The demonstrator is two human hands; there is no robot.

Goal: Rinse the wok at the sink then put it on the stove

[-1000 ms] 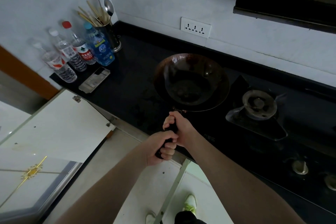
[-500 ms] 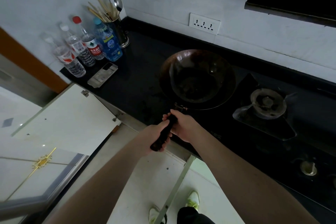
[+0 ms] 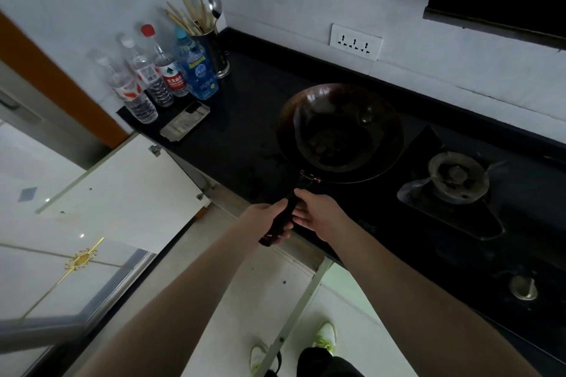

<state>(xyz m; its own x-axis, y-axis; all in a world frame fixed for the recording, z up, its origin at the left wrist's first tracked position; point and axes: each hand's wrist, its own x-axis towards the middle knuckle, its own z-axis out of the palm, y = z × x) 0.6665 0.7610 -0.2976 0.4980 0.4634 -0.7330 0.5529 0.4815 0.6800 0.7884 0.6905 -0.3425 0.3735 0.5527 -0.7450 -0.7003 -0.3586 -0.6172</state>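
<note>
Wok sat on the black desk, left of the gas burner, its dark bowl upright and open to the camera. Its black handle pointed back toward the person, past the desk's front edge.

Left hand gripped the lower end of the handle, fingers clenched round it from beneath. Right hand lay against the handle nearer the bowl; its fingers looked loosened, touching the grip rather than wrapped round it.

Far left of the desk: four plastic water bottles in a row, a dark holder of chopsticks and a spoon behind them, a phone lying flat in front. Wall socket above the wok. An open white cabinet door hung below the desk edge. A stove knob was at lower right.
</note>
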